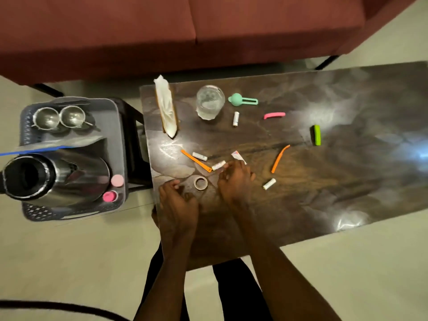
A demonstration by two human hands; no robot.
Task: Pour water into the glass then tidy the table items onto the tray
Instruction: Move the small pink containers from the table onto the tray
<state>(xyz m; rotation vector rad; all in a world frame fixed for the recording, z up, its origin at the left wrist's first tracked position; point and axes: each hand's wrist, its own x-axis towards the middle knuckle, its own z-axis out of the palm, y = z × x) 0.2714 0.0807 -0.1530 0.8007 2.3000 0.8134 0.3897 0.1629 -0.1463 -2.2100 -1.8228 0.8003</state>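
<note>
A glass [210,101] with water in it stands at the back of the dark table [324,177]. The grey tray [117,144] sits to the left on a stand. My right hand [236,181] lies over a small white packet [238,155], its fingertips touching it and a white tube [218,165]. My left hand [178,200] rests curled near the table's front left corner, beside a tape ring [200,183]; its palm is hidden. Loose on the table are orange strips [195,160] [279,158], white tubes [269,183] [235,118], a pink clip [274,115] and a green clip [316,135].
The tray holds a steel jug [53,177], two steel cups [59,118] and two pink caps [113,188]. A napkin holder [165,110] and a teal tool [242,100] stand at the table's back. A red sofa [185,24] lies beyond. A black cable [58,306] crosses the floor.
</note>
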